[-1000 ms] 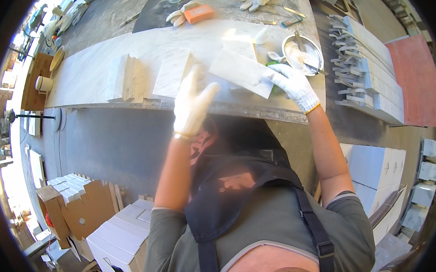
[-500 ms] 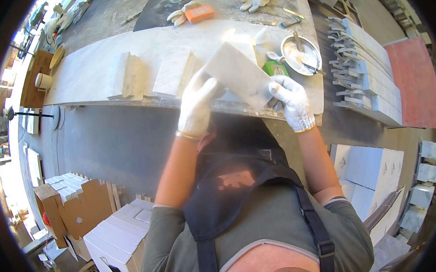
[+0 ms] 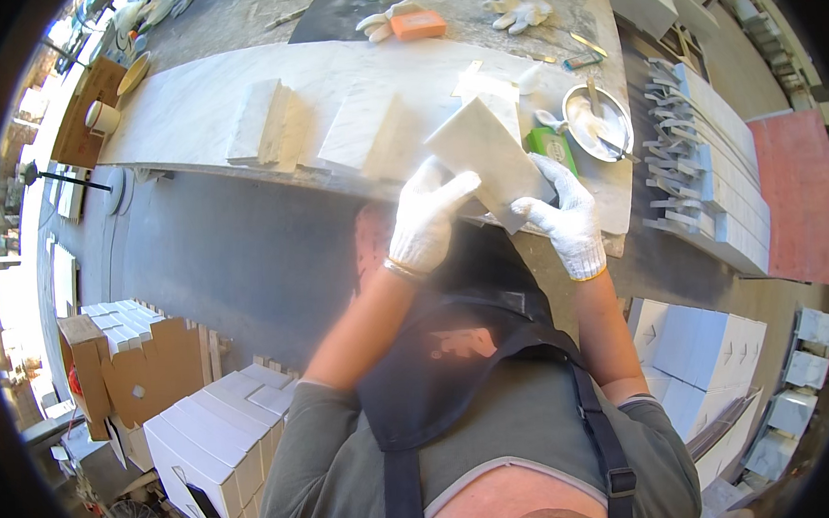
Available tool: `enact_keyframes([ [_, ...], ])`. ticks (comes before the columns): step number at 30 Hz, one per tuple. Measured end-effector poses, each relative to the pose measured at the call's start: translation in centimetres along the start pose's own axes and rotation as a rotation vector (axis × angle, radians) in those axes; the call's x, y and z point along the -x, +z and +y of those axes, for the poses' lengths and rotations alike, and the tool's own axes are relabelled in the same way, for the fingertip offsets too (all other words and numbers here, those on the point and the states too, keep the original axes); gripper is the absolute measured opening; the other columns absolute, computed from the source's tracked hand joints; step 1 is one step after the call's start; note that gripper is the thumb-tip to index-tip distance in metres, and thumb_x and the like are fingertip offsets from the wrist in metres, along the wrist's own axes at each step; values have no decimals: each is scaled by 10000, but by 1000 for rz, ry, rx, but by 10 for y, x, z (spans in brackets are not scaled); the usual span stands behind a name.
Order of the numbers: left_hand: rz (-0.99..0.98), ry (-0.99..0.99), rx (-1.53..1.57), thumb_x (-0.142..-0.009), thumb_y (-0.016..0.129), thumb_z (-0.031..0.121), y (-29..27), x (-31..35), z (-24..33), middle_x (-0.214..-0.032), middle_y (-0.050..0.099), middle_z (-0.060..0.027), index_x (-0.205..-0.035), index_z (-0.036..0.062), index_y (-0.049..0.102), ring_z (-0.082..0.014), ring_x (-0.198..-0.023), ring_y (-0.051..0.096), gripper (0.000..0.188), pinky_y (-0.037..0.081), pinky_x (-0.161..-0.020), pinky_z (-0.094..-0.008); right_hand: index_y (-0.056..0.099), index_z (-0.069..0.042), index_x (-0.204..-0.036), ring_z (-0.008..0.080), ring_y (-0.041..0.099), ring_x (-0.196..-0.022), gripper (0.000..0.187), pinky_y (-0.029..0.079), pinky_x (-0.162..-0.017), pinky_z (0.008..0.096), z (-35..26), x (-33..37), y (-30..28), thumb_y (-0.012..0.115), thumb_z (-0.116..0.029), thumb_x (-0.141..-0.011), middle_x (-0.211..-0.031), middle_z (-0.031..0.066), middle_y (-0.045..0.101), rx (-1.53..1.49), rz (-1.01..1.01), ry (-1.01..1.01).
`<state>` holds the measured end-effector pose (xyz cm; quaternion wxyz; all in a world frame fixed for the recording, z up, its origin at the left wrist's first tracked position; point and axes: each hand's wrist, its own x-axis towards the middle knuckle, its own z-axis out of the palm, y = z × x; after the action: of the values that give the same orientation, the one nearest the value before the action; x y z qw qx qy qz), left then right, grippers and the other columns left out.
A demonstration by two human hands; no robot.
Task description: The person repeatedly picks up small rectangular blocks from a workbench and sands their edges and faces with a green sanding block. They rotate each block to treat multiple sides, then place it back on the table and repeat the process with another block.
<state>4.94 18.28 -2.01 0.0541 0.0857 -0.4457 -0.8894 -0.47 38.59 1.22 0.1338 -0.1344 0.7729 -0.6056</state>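
Note:
A rectangular white marble tile (image 3: 491, 154) is held tilted in front of me, over the near edge of the bench. My left hand (image 3: 426, 219), in a white knitted glove, grips its left side with the thumb across the face. At its lower right side, my right hand (image 3: 567, 215), gloved the same way, has closed on the tile with fingers partly behind it. Beyond the tile lie more white pieces (image 3: 492, 94) on the long marble slab (image 3: 182, 116). To the left stand two stacks of marble tiles, one leaning (image 3: 259, 125) and one nearer the middle (image 3: 363, 130).
Right of the tile are a green box (image 3: 551, 147) and a bowl of white paste (image 3: 581, 119) with tools in it. An orange block (image 3: 418, 25) and spare gloves (image 3: 518, 12) lie farther back. Tile stacks with spacers (image 3: 709, 164) stand right; white cartons (image 3: 220, 447) sit lower left.
The tile has turned steeper and come lower, with both hands still on it. My left hand has moved right and down. The whole view has shifted slightly.

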Motion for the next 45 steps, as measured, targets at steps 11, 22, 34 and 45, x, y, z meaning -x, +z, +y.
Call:
enact_keyframes([
  [11, 152, 105, -141, -980, 719, 185, -26, -15, 28, -1178, 693, -40, -1309, -21, 674, -107, -1045, 599, 391, 490, -915, -277, 664, -18, -1393, 75, 668, -781, 405, 508, -672, 214, 40, 3, -38, 710, -111, -1001, -1037, 24, 741, -29, 271, 107],
  [22, 243, -10, -840, -974, 734, 292, -148, -121, 115, -1181, 752, -68, -1416, 1, 653, -118, -955, 708, 534, 568, -799, -269, 666, -60, -1394, 76, 661, -788, 403, 513, -663, 233, 94, 32, -63, 719, -145, -1003, -1016, 23, 733, -49, 260, 269],
  [34, 218, 317, -1690, -965, 725, 304, -102, -119, 92, -1183, 782, -101, -1374, 87, 699, -141, -1004, 713, 464, 548, -889, -285, 676, -40, -1379, 85, 681, -820, 398, 527, -677, 241, 83, 9, -53, 709, -175, -1006, -1057, 37, 739, 5, 205, 170],
  [45, -33, 4, -1145, -975, 693, 311, -8, -45, 22, -899, 742, -75, -1404, 54, 673, -123, -728, 630, 500, 517, -716, -283, 668, -4, -1377, 104, 704, -872, 417, 546, -694, 268, 52, -34, -7, 692, -219, -1022, -1058, 52, 745, 25, 63, 112],
])
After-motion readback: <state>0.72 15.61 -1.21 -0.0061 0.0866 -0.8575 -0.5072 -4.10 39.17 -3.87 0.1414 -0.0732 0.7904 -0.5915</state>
